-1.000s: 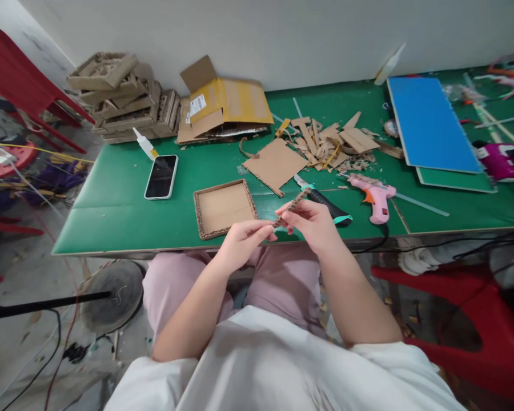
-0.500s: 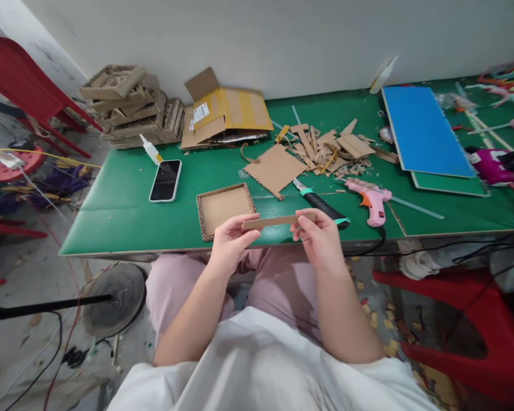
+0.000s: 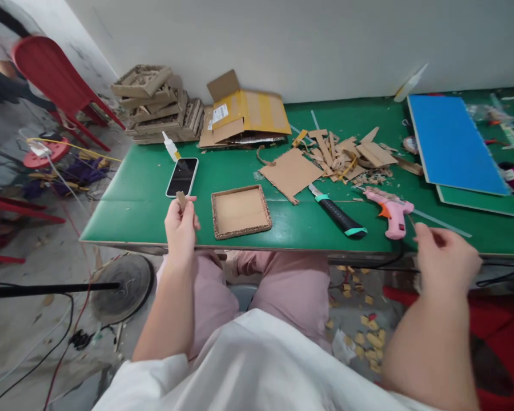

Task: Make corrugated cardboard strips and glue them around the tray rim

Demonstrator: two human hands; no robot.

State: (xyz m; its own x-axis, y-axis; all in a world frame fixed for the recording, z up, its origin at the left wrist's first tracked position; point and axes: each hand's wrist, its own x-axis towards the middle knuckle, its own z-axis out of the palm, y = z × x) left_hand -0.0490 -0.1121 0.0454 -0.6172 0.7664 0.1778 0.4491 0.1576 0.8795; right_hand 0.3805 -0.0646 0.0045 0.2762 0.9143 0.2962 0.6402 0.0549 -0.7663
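My left hand [image 3: 181, 224] is closed around a narrow cardboard strip [image 3: 181, 198], whose end sticks up above the fingers, left of a shallow cardboard tray [image 3: 242, 212]. Out to the right, my right hand [image 3: 445, 257] is closed in a pinch beside the pink glue gun [image 3: 394, 214]; what its fingertips hold, if anything, is too small to tell. A black and teal utility knife [image 3: 336, 216] lies between the tray and the glue gun. Behind the knife is a flat cardboard square [image 3: 292, 171].
A phone [image 3: 182, 177] and a glue bottle [image 3: 170, 147] lie at the left. Stacked cardboard frames [image 3: 154, 108], an opened yellow-taped box [image 3: 252, 117] and cardboard scraps [image 3: 346, 154] fill the back. Blue boards [image 3: 456, 145] lie right. A person [image 3: 4, 63] is at far left.
Both hands held the strip before; now only my left hand has it, moved left. My right hand has let go and moved right beside the glue gun. The view has shifted slightly.
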